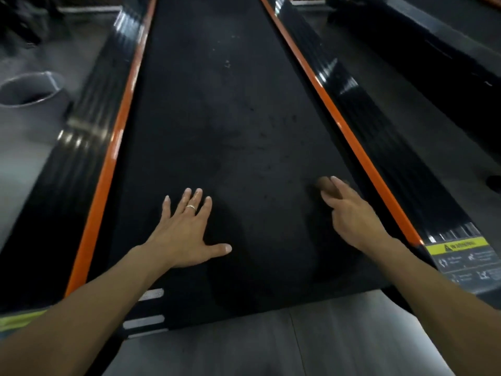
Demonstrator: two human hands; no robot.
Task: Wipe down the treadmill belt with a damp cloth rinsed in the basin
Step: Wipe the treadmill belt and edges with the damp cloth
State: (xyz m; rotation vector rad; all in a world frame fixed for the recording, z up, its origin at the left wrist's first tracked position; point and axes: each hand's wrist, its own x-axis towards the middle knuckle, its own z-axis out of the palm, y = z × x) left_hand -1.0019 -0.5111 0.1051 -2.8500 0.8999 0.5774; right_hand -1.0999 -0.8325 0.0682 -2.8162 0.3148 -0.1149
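The black treadmill belt (230, 118) runs away from me between two orange strips, with small specks and scuffs in its middle. My left hand (184, 229) lies flat on the near part of the belt, fingers spread, a ring on one finger. My right hand (347, 210) reaches onto the belt near the right orange strip with its fingers stretched forward and touching the surface; the fingertips are blurred. Neither hand holds anything, and no cloth is in view. A grey basin (29, 90) stands on the floor to the left of the treadmill.
Glossy black side rails (81, 147) flank the belt, the right one bearing a yellow warning label (458, 245). Grey floor (271, 343) lies at the near end. Another dark machine base (433, 58) runs along the right.
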